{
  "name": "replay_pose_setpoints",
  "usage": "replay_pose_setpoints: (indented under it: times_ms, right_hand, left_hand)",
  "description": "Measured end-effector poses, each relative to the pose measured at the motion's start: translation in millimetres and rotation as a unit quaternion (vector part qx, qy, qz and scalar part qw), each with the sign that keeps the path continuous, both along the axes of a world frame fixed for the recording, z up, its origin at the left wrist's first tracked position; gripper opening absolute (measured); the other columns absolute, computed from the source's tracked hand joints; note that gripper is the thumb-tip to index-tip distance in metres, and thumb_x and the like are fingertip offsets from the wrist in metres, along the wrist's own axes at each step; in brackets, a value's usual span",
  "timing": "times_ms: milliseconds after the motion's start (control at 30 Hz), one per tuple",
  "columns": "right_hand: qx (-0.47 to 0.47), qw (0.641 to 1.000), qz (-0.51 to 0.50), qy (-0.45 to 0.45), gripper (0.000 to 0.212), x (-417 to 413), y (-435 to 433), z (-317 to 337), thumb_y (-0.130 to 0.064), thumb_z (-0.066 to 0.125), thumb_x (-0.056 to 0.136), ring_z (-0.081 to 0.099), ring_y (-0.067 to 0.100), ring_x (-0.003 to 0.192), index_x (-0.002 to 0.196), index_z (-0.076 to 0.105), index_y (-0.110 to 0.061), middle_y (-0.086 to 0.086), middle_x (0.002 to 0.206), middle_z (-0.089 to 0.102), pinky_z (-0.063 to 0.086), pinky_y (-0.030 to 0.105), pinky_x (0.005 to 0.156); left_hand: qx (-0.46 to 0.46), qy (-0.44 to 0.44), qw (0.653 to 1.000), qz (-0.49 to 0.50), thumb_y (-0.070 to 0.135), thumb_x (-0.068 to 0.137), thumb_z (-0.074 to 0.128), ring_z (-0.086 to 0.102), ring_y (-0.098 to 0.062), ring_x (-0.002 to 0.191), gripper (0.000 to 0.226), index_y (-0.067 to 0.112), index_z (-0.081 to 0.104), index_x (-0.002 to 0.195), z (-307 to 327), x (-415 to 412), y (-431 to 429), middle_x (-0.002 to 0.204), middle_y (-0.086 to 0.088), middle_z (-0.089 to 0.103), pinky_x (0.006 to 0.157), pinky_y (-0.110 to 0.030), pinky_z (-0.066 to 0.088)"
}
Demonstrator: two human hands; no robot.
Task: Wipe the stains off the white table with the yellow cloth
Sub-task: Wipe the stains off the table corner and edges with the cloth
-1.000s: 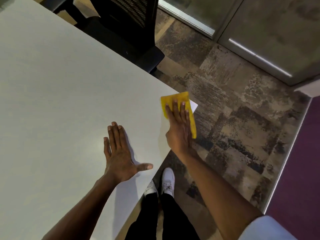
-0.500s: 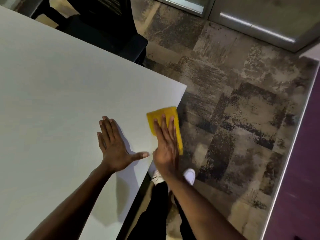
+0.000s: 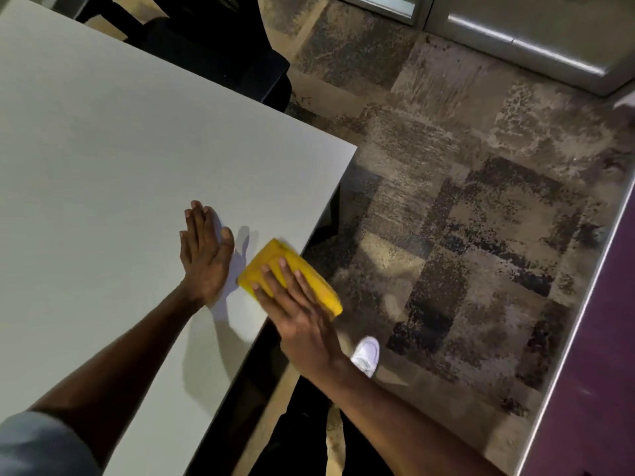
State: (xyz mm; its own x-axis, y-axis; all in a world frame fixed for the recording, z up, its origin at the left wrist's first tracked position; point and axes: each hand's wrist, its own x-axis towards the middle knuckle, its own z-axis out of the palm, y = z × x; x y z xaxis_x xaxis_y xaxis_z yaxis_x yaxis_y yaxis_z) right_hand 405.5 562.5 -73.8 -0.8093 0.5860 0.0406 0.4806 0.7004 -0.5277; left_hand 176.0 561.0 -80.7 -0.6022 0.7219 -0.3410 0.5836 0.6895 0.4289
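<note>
The white table (image 3: 120,159) fills the left of the view, its right edge running down from a far corner. A folded yellow cloth (image 3: 271,261) lies at that right edge, partly hanging past it. My right hand (image 3: 295,307) presses flat on the cloth with straight fingers. My left hand (image 3: 206,255) rests flat on the tabletop just left of the cloth, fingers together. I see no distinct stains on the surface.
A black office chair (image 3: 220,53) stands at the table's far side. Patterned brown carpet (image 3: 464,218) covers the floor to the right. My white shoe (image 3: 367,353) shows below the table edge. A purple floor strip (image 3: 591,372) runs along the right.
My right hand has slid the cloth down the table's right edge, away from the far corner and close beside my left hand. The left thumb has drawn in beside the fingers.
</note>
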Motion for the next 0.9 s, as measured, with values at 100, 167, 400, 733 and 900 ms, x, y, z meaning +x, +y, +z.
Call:
replay_pose_setpoints:
  times_ms: [100, 167, 400, 733, 900]
  right_hand:
    - [0.014, 0.999, 0.04, -0.019, 0.065, 4, 12, -2, -0.009, 0.034, 0.097, 0.013, 0.035, 0.164, 0.16, 0.042, -0.02, 0.007, 0.174, 0.028, 0.024, 0.054, 0.131]
    - [-0.001, 0.999, 0.036, -0.029, 0.072, -1, 36, 0, -0.007, 0.027, 0.091, 0.01, 0.033, 0.165, 0.16, 0.043, -0.02, 0.006, 0.174, 0.028, 0.018, 0.053, 0.133]
    - [-0.033, 0.991, -0.12, -0.037, 0.08, -25, 129, 6, 0.015, 0.042, 0.089, 0.004, 0.033, 0.166, 0.162, 0.04, -0.02, 0.007, 0.175, 0.026, 0.006, 0.049, 0.136]
    - [-0.158, 0.941, -0.287, 0.086, 0.092, -44, 17, 15, 0.028, 0.046, 0.08, 0.004, 0.031, 0.165, 0.163, 0.034, -0.01, 0.009, 0.176, 0.017, 0.035, 0.041, 0.128]
    - [-0.241, 0.858, -0.401, 0.213, 0.087, -46, 1, 22, 0.028, 0.044, 0.078, 0.038, 0.028, 0.157, 0.158, 0.041, -0.005, 0.011, 0.168, 0.038, 0.04, 0.044, 0.124]
  left_hand:
    - [-0.013, 0.021, 1.0, -0.017, 0.063, 0.104, 0.011, -0.019, -0.017, 0.167, 0.086, 0.014, -0.006, 0.173, -6, 0, -1, 0.181, -0.001, -0.018, 0.133, -0.042, -0.014]
    - [-0.02, 0.035, 0.999, -0.019, 0.066, 0.101, 0.009, -0.019, -0.017, 0.167, 0.09, 0.014, -0.007, 0.173, -7, 2, 0, 0.181, -0.002, -0.018, 0.134, -0.044, -0.011]
    - [-0.043, 0.056, 0.997, -0.025, 0.071, 0.099, 0.013, -0.019, -0.021, 0.168, 0.097, 0.01, -0.008, 0.172, -7, 3, 2, 0.181, -0.005, -0.018, 0.135, -0.046, -0.01]
    - [-0.015, 0.098, 0.995, -0.007, 0.076, 0.094, 0.005, -0.009, -0.024, 0.169, 0.104, 0.008, 0.0, 0.172, -11, 9, 5, 0.182, -0.009, -0.008, 0.135, -0.047, -0.004]
    - [-0.006, 0.078, 0.997, 0.019, 0.081, 0.091, 0.008, -0.011, -0.028, 0.169, 0.112, 0.002, 0.003, 0.171, -3, 17, 17, 0.182, -0.014, -0.007, 0.134, -0.052, -0.005]
